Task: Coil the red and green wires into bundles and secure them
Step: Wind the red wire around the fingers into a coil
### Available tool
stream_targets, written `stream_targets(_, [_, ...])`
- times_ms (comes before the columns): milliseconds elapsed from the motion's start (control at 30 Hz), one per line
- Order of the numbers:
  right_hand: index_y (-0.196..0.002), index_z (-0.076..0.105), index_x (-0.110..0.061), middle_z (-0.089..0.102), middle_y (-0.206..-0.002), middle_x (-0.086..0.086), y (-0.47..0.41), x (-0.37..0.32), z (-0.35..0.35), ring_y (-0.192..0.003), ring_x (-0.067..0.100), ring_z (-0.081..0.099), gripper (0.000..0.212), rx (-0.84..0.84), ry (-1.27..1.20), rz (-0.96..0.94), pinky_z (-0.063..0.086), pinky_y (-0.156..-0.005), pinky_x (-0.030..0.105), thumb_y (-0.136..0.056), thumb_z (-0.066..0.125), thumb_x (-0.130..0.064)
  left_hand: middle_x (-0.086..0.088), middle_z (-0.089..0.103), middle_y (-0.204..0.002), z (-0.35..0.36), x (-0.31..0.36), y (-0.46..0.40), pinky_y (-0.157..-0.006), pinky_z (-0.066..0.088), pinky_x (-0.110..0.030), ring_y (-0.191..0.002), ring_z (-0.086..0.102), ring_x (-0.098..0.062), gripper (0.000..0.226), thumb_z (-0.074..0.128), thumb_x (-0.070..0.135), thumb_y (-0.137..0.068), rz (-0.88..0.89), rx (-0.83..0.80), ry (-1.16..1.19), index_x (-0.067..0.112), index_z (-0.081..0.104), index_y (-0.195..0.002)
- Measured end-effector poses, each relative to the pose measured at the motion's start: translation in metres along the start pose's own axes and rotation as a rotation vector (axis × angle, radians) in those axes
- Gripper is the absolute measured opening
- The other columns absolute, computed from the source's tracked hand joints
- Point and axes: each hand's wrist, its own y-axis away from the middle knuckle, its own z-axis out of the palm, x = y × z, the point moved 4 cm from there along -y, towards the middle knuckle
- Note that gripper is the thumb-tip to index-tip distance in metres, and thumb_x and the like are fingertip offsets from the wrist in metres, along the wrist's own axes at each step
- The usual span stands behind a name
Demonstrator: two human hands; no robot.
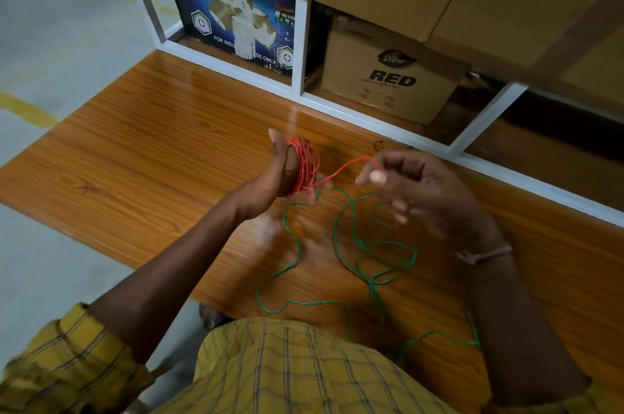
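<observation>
Nearest us on the glossy wood-grain bench (162,130), the thin green wire (337,238) sprawls in loose loops. Just beyond it, our right hand (425,190) pinches the red wire (305,167), coiled around our left hand (287,174), whose grip holds the bundle.
</observation>
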Motion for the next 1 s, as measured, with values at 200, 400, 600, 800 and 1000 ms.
stream_targets(200, [-0.116,0.063,0.004,0.039,-0.06,-0.001,-0.037,0.021,-0.038,-0.042,0.005,0.03,0.028,0.079,-0.372,0.042,0.025,-0.038,0.023,-0.11,0.043,-0.014,-0.032,0.053,-0.078,0.023,0.027,0.013,-0.068,0.043,-0.032,-0.06,0.037,-0.028,0.141,0.003,0.107,-0.061,0.002,-0.342,0.017,-0.009,0.043,-0.13])
stream_targets(400, [-0.097,0.066,-0.013,0.042,-0.069,0.005,-0.071,0.087,-0.04,-0.04,0.002,0.029,0.019,0.219,-0.245,0.218,0.02,-0.036,0.015,-0.108,0.052,-0.018,-0.022,0.053,-0.083,0.03,0.047,0.021,-0.083,0.051,-0.042,-0.052,0.026,-0.027,0.152,-0.017,0.098,-0.059,-0.087,-0.522,0.338,-0.006,0.039,-0.154])
stream_targets(600, [-0.078,0.07,-0.028,0.044,-0.059,-0.005,-0.045,0.131,0.02,-0.042,0.002,0.032,0.04,0.252,0.074,0.332,0.024,-0.041,0.018,-0.11,0.05,-0.018,-0.025,0.059,-0.1,0.022,0.054,0.015,-0.08,0.043,-0.042,-0.064,0.053,-0.024,0.153,-0.017,0.102,-0.064,-0.021,-0.374,0.533,-0.011,0.032,-0.157])
stream_targets(800, [-0.123,0.071,-0.02,0.059,-0.056,-0.004,-0.017,0.116,0.066,-0.05,0.007,0.05,0.026,-0.001,0.352,0.234,0.044,-0.056,0.027,-0.111,0.049,-0.027,-0.036,0.058,-0.144,0.012,0.04,-0.001,-0.108,0.047,-0.053,-0.115,0.066,-0.046,0.147,-0.016,0.099,-0.068,-0.015,-0.163,0.545,-0.008,0.04,-0.151])
stream_targets(1000, [-0.117,0.064,-0.01,0.07,-0.063,0.01,-0.002,0.074,0.055,-0.039,0.016,0.05,0.017,-0.253,0.274,0.354,0.04,-0.041,0.021,-0.109,0.053,-0.02,-0.011,0.068,-0.141,0.013,0.027,-0.014,-0.099,0.046,-0.041,-0.117,0.074,-0.034,0.127,-0.018,0.091,-0.078,-0.142,0.121,0.148,0.013,0.046,-0.155])
